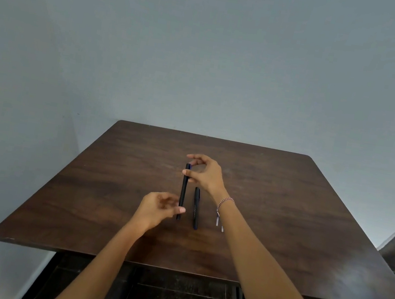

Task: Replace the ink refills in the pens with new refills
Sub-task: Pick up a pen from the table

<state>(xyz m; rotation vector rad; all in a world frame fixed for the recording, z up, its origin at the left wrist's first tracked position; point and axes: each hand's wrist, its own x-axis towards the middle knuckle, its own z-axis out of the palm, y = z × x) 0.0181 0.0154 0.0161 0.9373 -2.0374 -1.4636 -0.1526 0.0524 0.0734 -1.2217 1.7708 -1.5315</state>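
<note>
A plain grey-blue painted wall [206,48] fills the upper half of the view and meets a second wall at the left. Below it stands a dark brown wood-grain table [284,213] with rounded corners and a smooth, slightly glossy top, over a dark tiled floor [183,290].

The person's right hand [207,173], with a thin beaded bracelet [225,201] on the wrist, pinches the far end of a slim dark matte pen [183,190] between thumb and fingers. The left hand [154,209] grips the near end of the same pen with curled fingers. The pen sits at the table's middle; whether it is lifted clear of the top cannot be told. A second dark slim pen [196,208] lies flat on the table just to its right. No loose refills can be made out.

The pen is likely light, stiff and a little slick. It is best held firmly at both ends, so that one half can be twisted against the other without bending the thin refill inside.
</note>
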